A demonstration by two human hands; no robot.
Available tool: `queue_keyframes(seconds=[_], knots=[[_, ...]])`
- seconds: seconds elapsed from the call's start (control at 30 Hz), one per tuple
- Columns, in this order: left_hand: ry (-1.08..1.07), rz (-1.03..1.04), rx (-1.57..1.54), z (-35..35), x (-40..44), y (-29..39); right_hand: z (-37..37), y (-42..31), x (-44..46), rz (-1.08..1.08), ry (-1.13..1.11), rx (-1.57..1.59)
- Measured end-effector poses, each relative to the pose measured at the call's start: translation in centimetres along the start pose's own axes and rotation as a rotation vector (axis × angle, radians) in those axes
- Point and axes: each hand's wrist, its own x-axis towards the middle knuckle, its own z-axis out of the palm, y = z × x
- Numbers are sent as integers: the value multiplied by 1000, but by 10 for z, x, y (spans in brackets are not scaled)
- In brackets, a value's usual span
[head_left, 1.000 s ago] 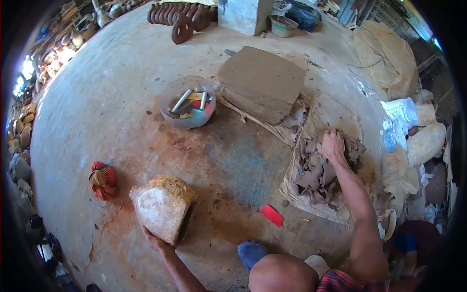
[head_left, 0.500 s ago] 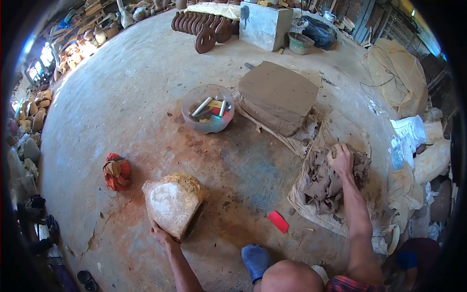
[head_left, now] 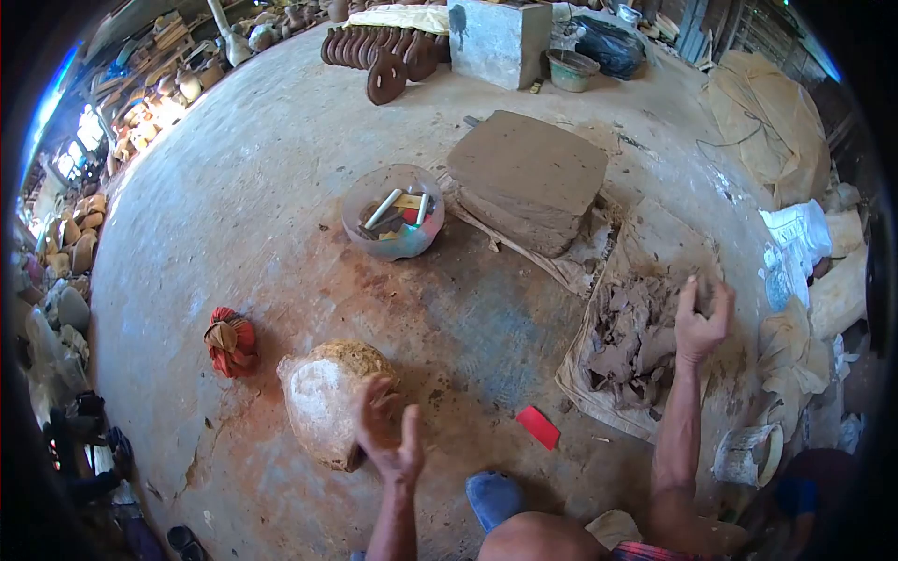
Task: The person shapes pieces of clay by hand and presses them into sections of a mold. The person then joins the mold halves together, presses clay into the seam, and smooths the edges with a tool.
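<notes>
My left hand (head_left: 391, 444) is raised in front of the right side of a rounded, hollow mould-like form (head_left: 323, 397), with fingers spread and nothing in them. The form has a white patch and a rough tan rim, and lies on the floor. My right hand (head_left: 703, 323) is over the right side of a heap of torn wet clay (head_left: 622, 341), its fingers apart and bent. No held thing shows in it. The heap lies on a cloth (head_left: 585, 393). Beyond it stands a large smooth clay block (head_left: 528, 173).
A clear plastic bowl (head_left: 393, 245) holds white rods and small tools. A red cloth bundle (head_left: 231, 344) lies left, a red flat scraper-like piece (head_left: 539, 427) near my blue shoe (head_left: 494, 498). Brown ring-shaped pieces (head_left: 385, 77) and a concrete block (head_left: 486, 47) stand at the back.
My left hand has let go of the hollow form's edge and moved right and up. My right hand has come off the clay heap and shifted right.
</notes>
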Motion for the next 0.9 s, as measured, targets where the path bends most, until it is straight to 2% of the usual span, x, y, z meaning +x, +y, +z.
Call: queue_keyframes(seconds=[0.03, 0.1, 0.13, 0.2, 0.23, 0.27, 0.3, 0.33, 0.37, 0.4, 0.43, 0.5, 0.53, 0.57, 0.63, 0.7, 0.77, 0.8, 0.83, 0.9], knots=[[-11, -2, 0, 16, -4, 6, -4, -16, 9, 4, 0, -10], [-212, -147, -290, 59, -9, 26, -9, -48, 24, 324, 129, 267], [-221, -163, -308, 82, -12, 27, -11, -61, 22, 358, 157, 268], [-208, -351, -802, 131, -16, 30, -13, -104, 8, 491, 205, 589], [-210, -371, -820, 149, -11, 44, -9, -119, -22, 547, 204, 736], [-221, -521, -1124, 161, -5, 63, -6, -134, -52, 608, 212, 880], [-216, -659, -1421, 166, 2, 73, -12, -151, -99, 702, -39, 1087], [-197, -659, -1415, 163, 12, 62, -23, -175, -107, 638, -259, 1044], [-241, -702, -1229, 151, 25, 42, -32, -193, -107, 570, -477, 1002], [-273, -743, -1040, 137, 31, 24, -36, -188, -100, 291, -588, 854], [-249, -746, -1023, 125, 33, 17, -36, -179, -91, 15, -674, 699], [-287, -639, -741, 106, 27, 9, -37, -181, -76, 144, -745, 671], [-177, -613, -635, 108, 23, 14, -37, -184, -69, 214, -781, 661], [-171, -621, -637, 110, 16, 14, -27, -195, -71, 213, -792, 659], [-233, -459, -479, 114, 3, 16, -8, -224, -87, 271, -882, 816], [-118, -491, -599, 111, 6, 24, 0, -219, -88, 273, -996, 836], [-145, -382, -400, 101, -8, 20, -10, -223, -102, 412, -982, 1044], [-112, -379, -469, 100, -12, 19, -17, -225, -110, 467, -992, 1124], [-114, -443, -544, 97, -15, 15, -23, -220, -114, 501, -1059, 1099], [-95, -426, -608, 95, -18, 9, -30, -209, -119, 562, -1161, 1022]])
